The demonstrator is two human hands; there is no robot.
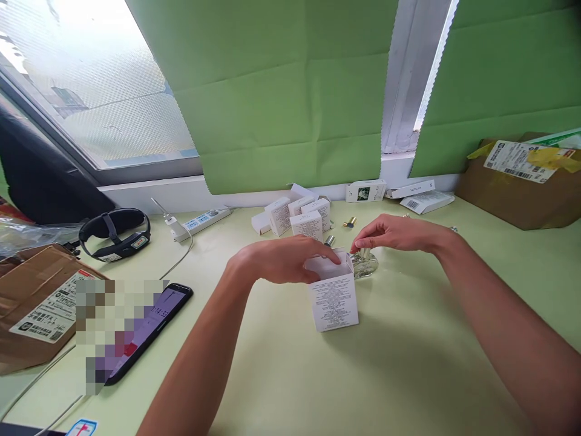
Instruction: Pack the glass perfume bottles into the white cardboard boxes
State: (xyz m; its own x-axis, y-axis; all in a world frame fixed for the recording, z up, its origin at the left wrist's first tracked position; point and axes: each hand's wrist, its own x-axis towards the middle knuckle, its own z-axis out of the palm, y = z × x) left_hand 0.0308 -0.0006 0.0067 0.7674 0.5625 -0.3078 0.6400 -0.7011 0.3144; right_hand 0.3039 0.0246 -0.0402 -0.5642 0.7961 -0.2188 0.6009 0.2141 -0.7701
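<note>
A white printed box (334, 303) stands on the table with its top open and small print on the side facing me. My left hand (285, 259) is closed on its upper left part, thumb and fingers at the open rim. My right hand (385, 233) is curled at the box's upper right edge, its fingertips pinched at the side flap. Just behind and right of the box, under my right hand, is a clear glass bottle (365, 266); my fingers partly hide its neck. A shiny metallic cap (329, 241) shows beyond my left fingers.
Several small white boxes (308, 224) are grouped at the back, near a gold piece (350, 222). Flat cartons (365, 191) lie by the wall. A power strip (200, 223), black headband device (115, 235), phone (149, 333) and brown carton (40, 303) occupy the left; another brown carton (517, 188) stands right.
</note>
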